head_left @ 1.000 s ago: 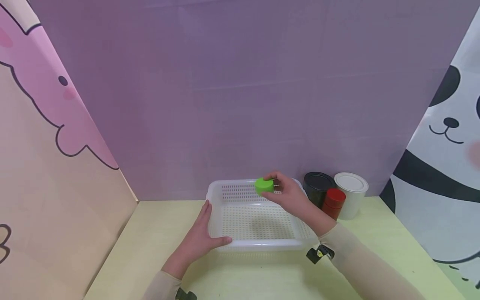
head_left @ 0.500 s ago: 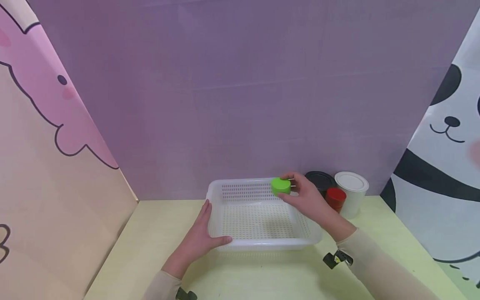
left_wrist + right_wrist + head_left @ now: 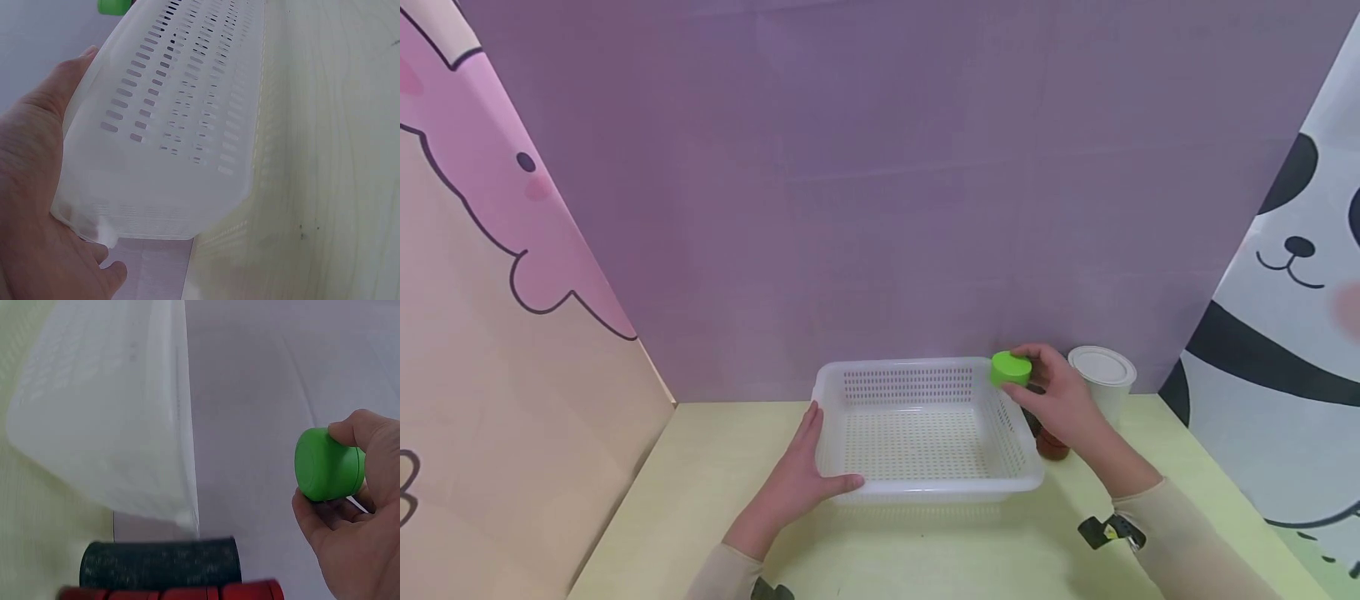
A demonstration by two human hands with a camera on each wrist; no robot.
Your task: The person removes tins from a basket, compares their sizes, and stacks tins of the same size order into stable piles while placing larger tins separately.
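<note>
A white perforated plastic basket [image 3: 928,486] stands on the table. My left hand [image 3: 805,475] grips its near left corner, with the thumb along the front rim and the fingers at the left side. The left wrist view shows that hand [image 3: 37,187] around the basket's corner [image 3: 150,181]. Above the basket's far right corner, my right hand [image 3: 1060,396] pinches a small green cylindrical container [image 3: 1010,369] between thumb and fingers. A seam near one end of the green container [image 3: 328,465] shows in the right wrist view; its underside is partly hidden by the hand.
Right of the basket stand a white lidded canister [image 3: 1102,375], a red ridged container [image 3: 1052,446] mostly hidden by my right hand, and a dark canister [image 3: 159,565]. A purple backdrop [image 3: 880,208] rises behind the pale table [image 3: 925,558].
My right hand has carried the green container rightward, from over the basket's middle to its far right corner, now covering the dark and red containers. The left hand has stayed put.
</note>
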